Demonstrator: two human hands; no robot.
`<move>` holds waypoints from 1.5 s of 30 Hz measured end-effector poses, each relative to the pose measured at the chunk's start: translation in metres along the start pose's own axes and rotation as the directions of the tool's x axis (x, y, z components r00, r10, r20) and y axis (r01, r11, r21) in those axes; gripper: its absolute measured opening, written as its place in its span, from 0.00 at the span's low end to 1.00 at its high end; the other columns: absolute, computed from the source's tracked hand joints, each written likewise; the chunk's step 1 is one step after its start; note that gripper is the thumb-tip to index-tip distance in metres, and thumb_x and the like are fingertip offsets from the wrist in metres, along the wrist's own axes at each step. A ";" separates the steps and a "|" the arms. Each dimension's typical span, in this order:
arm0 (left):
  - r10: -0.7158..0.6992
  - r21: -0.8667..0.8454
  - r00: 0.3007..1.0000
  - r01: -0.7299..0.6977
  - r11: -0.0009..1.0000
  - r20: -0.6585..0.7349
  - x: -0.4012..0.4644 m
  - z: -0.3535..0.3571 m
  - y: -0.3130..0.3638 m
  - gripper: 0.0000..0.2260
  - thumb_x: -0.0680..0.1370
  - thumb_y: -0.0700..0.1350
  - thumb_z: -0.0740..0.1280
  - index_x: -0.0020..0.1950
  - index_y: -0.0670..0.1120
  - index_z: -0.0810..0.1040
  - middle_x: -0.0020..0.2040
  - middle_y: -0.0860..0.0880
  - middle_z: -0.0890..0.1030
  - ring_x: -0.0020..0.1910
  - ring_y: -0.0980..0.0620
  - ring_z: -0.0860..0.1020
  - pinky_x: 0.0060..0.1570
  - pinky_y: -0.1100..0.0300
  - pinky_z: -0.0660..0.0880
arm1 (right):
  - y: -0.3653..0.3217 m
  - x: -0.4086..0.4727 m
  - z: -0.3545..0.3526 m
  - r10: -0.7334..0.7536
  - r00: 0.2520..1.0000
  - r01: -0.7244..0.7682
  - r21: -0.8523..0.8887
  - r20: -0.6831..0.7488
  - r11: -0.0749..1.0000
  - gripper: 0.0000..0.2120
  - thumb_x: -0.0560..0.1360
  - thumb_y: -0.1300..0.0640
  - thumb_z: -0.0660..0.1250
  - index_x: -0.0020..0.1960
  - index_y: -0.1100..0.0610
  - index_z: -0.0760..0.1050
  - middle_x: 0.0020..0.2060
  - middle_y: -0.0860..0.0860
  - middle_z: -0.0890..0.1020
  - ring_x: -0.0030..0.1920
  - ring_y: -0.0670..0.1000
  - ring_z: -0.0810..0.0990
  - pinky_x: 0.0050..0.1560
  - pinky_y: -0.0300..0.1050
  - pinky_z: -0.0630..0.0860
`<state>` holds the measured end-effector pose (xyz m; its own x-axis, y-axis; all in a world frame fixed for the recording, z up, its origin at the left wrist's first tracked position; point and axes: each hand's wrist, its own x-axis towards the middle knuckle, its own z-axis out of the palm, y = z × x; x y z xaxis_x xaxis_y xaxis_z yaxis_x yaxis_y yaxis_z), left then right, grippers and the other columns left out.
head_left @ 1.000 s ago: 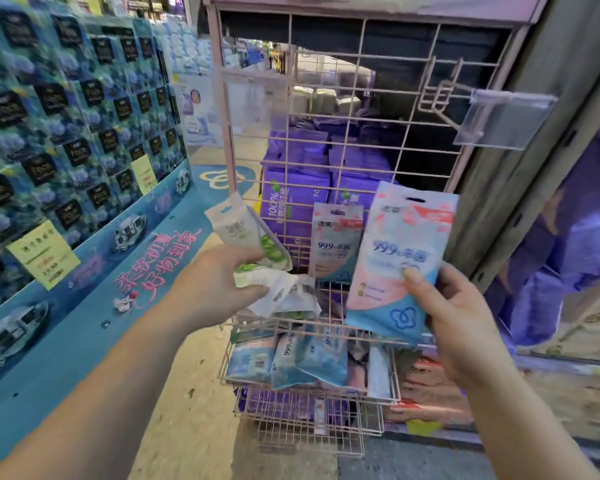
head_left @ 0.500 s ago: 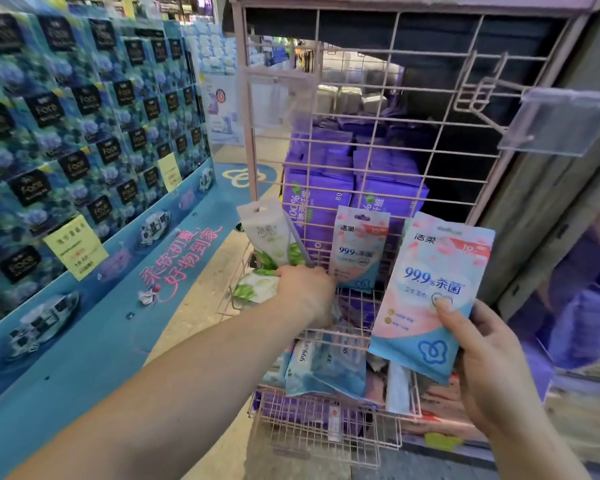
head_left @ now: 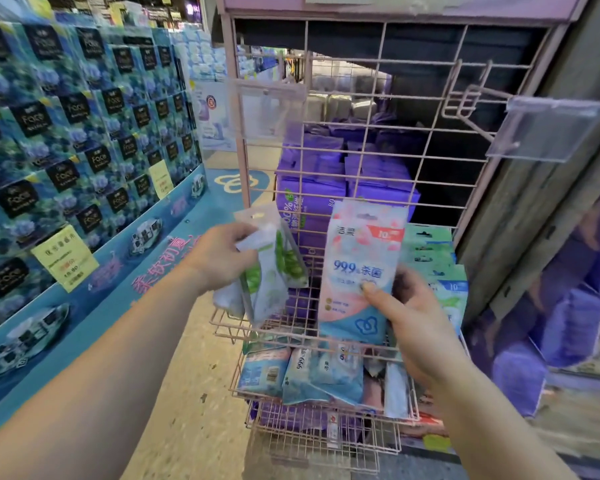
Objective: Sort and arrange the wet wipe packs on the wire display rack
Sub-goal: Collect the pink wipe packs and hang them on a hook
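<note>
A pink wire display rack (head_left: 368, 133) stands in front of me. My right hand (head_left: 413, 317) grips a pink-and-blue wet wipe pack (head_left: 357, 271) marked 999, upright against the rack's lower grid. My left hand (head_left: 219, 258) holds a bunch of white-and-green wipe packs (head_left: 274, 268) at the rack's left side, above the upper basket. Green-and-blue packs (head_left: 433, 258) stand in that basket behind my right hand. The lower basket (head_left: 326, 407) holds several blue packs (head_left: 312, 372) lying loose.
Two clear price-tag holders jut from the rack, one upper left (head_left: 267, 109) and one upper right (head_left: 548, 129) on a bare hook. A wall of blue tissue boxes (head_left: 70, 133) fills the left. Purple packs (head_left: 312, 195) are stacked behind the grid.
My left hand has drawn back from the basket and raised the green-and-white packs at the rack's left. My right hand has brought the 999 pack left, close to the grid.
</note>
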<state>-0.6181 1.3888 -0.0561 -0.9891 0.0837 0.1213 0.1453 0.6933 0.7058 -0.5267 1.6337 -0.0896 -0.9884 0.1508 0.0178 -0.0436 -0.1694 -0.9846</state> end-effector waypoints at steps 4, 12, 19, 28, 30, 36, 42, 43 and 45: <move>0.019 0.132 1.000 -0.021 0.991 0.016 0.002 0.004 -0.021 0.16 0.73 0.45 0.72 0.61 0.47 0.79 0.61 0.47 0.80 0.55 0.48 0.77 0.54 0.56 0.72 | -0.001 0.030 0.014 -0.011 1.000 0.009 -0.155 -0.017 0.988 0.12 0.74 0.65 0.69 0.52 0.51 0.72 0.47 0.48 0.83 0.43 0.42 0.84 0.42 0.38 0.82; 0.013 0.575 1.000 0.000 0.818 -0.018 0.007 0.004 -0.020 0.19 0.73 0.56 0.69 0.63 0.53 0.77 0.62 0.47 0.78 0.61 0.42 0.74 0.58 0.50 0.70 | 0.033 0.053 0.029 0.166 0.961 -0.256 -0.490 -0.220 0.834 0.20 0.75 0.64 0.64 0.65 0.53 0.68 0.55 0.51 0.80 0.49 0.54 0.78 0.45 0.42 0.74; 0.445 0.153 0.890 -0.429 0.891 -0.096 -0.046 0.071 0.037 0.27 0.70 0.44 0.68 0.69 0.46 0.70 0.66 0.47 0.75 0.64 0.45 0.73 0.65 0.52 0.68 | 0.034 0.054 0.042 0.151 0.924 -0.263 -0.298 -0.350 0.918 0.41 0.68 0.62 0.68 0.76 0.47 0.54 0.64 0.52 0.77 0.59 0.56 0.78 0.52 0.51 0.80; -0.023 -0.568 0.951 0.203 0.798 0.307 -0.001 0.114 0.036 0.21 0.59 0.32 0.67 0.51 0.38 0.81 0.49 0.38 0.84 0.45 0.45 0.81 0.46 0.48 0.78 | 0.029 0.062 0.036 0.178 0.968 -0.219 -0.256 -0.174 0.941 0.26 0.70 0.63 0.63 0.64 0.44 0.66 0.50 0.50 0.83 0.48 0.51 0.81 0.48 0.51 0.81; 0.056 -0.568 0.961 0.114 0.815 0.272 -0.003 0.122 0.034 0.21 0.60 0.33 0.67 0.53 0.40 0.79 0.43 0.43 0.82 0.41 0.49 0.78 0.41 0.53 0.76 | 0.030 0.064 0.036 0.123 0.978 -0.169 -0.285 -0.170 0.944 0.17 0.74 0.55 0.62 0.62 0.44 0.68 0.47 0.49 0.83 0.45 0.50 0.81 0.45 0.49 0.80; 0.016 -0.490 0.996 0.028 0.871 0.085 0.004 0.128 0.027 0.28 0.67 0.43 0.73 0.65 0.50 0.70 0.54 0.49 0.83 0.53 0.51 0.81 0.52 0.49 0.80 | 0.035 0.066 0.036 0.007 0.976 -0.102 -0.430 -0.217 0.897 0.28 0.75 0.60 0.55 0.73 0.42 0.59 0.54 0.55 0.82 0.46 0.57 0.79 0.46 0.51 0.77; 0.040 -0.245 0.980 0.009 0.970 0.193 0.003 0.130 0.019 0.17 0.70 0.47 0.70 0.58 0.51 0.78 0.51 0.52 0.84 0.51 0.53 0.81 0.52 0.56 0.79 | 0.036 0.062 0.035 0.044 0.968 -0.157 -0.456 -0.248 0.876 0.19 0.80 0.59 0.54 0.70 0.52 0.65 0.57 0.55 0.80 0.52 0.56 0.77 0.50 0.44 0.71; 0.045 -0.225 0.972 0.009 0.974 0.231 0.003 0.130 0.019 0.16 0.71 0.45 0.70 0.58 0.50 0.78 0.51 0.51 0.84 0.51 0.52 0.81 0.53 0.57 0.78 | 0.037 0.061 0.036 0.091 0.963 -0.195 -0.428 -0.252 0.882 0.17 0.81 0.58 0.54 0.69 0.54 0.66 0.58 0.56 0.80 0.52 0.57 0.77 0.49 0.44 0.72; 0.049 -0.186 0.955 0.006 0.983 0.293 -0.001 0.124 0.023 0.15 0.72 0.42 0.70 0.58 0.48 0.79 0.54 0.48 0.83 0.52 0.51 0.80 0.54 0.56 0.78 | 0.035 0.061 0.037 0.168 0.951 -0.262 -0.384 -0.260 0.886 0.15 0.81 0.56 0.54 0.67 0.55 0.67 0.56 0.57 0.79 0.50 0.57 0.77 0.46 0.46 0.74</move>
<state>-0.6165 1.4936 -0.1262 -0.9445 0.3240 -0.0538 0.1412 0.5485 0.8241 -0.5941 1.6007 -0.1169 -0.9092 0.3684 -0.1940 0.2760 0.1843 -0.9433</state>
